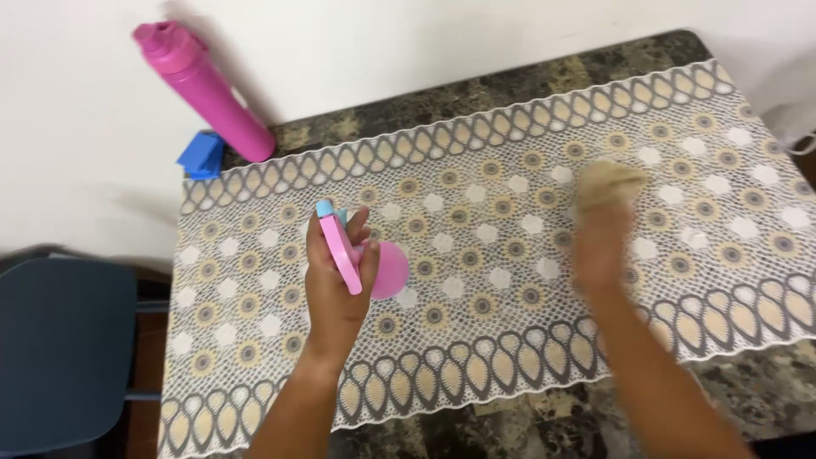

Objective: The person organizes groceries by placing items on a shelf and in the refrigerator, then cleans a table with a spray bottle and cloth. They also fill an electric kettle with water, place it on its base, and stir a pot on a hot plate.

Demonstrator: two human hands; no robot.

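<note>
Head view: wiping a lace-covered table.
Left hand [340, 272] grips pink spray bottle [374, 263]; right hand [605, 242], blurred, closed on tan cloth [608, 183] beyond its fingers, mid-wipe.

The pink spray bottle [374, 263] sits in the grip of the left hand [336, 285], whose fingers wrap its neck. Its flat pink trigger head runs up along the fingers, tilted, and ends in a small light-blue nozzle tip just above the fingertips. The rounded pink body bulges out past the fingers on the side toward the other hand. The beige cloth [605, 184] is bunched into a soft wad at the fingertips of the right hand [599, 242], pressed down on the lace tablecloth; it is motion-blurred, so its folds cannot be told.
</note>
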